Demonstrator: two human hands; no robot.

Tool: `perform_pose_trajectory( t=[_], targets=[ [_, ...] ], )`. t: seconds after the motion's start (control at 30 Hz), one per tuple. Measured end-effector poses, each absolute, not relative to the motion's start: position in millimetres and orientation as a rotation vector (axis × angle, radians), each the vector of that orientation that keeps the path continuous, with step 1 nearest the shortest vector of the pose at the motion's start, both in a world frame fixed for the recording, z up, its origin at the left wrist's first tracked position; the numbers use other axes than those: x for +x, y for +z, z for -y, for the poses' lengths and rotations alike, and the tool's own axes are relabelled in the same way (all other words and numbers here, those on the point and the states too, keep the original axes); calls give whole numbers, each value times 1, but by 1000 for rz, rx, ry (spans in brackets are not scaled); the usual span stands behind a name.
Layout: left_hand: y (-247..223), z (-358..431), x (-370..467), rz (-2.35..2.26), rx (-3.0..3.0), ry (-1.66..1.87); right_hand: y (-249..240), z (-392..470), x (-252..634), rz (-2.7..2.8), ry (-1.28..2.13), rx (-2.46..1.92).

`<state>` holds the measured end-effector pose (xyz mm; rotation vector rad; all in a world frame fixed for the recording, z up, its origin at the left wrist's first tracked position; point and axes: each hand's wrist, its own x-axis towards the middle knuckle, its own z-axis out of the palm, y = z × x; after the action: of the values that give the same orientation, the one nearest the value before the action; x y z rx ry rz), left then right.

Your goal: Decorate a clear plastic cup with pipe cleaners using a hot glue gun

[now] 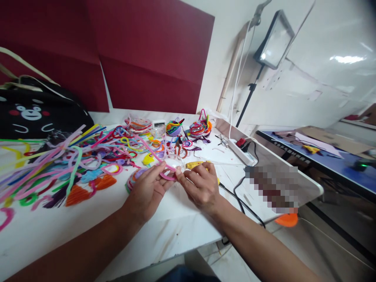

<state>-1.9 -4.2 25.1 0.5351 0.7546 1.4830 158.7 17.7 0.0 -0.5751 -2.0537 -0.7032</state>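
A pink pipe cleaner (149,150) is bent into a curve between my two hands. My left hand (149,188) pinches it with thumb and fingers, palm partly turned up. My right hand (201,186) grips the curled end between thumb and forefinger. Just beyond the fingers sits a clear round piece (175,161), partly hidden. Behind my right hand lies a yellow tool (194,164) with a black cord, likewise partly covered. A multicoloured coiled piece (134,178) rests beside my left hand.
Loose pipe cleaners (61,156) pile up at the left, with orange tassels (78,194) in front. Coiled colourful balls (174,128) stand along the back. A power strip (242,152) and a black cable (249,209) lie at the right. A black bag (44,109) stands back left.
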Motion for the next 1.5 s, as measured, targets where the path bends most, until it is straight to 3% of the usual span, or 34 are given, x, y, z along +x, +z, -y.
perform_pose_trajectory(
  t=[0.93,1.5],
  targets=[
    [32,5,-3,-896,507,1393,-5,-22,162,2000,-665,-610],
    [33,5,-3,-927,520,1440,0,-16,155,1916,-206,-712]
  ],
)
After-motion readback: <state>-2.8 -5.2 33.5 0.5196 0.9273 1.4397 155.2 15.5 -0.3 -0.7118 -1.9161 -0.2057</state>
